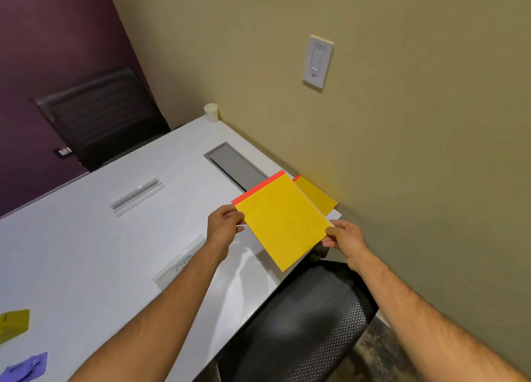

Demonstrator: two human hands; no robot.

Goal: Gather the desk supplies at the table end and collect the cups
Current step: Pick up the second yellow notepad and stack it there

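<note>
Both hands carry the yellow pad (283,220) above the desk (115,238), left hand (225,222) and right hand (343,235) fingers clamped on opposite edges, probably to keep it flat. It heads toward a second pad (316,193) at the wall end, likely to stack there.

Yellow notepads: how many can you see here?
2. One yellow notepad is held above the table by both hands; the second notepad lies on the table corner by the wall, partly hidden behind it.

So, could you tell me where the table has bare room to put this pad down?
Bare tabletop lies left of the held yellow pad, between the two clear holders. The wall edge is crowded: grey cable hatch, second pad.
</note>
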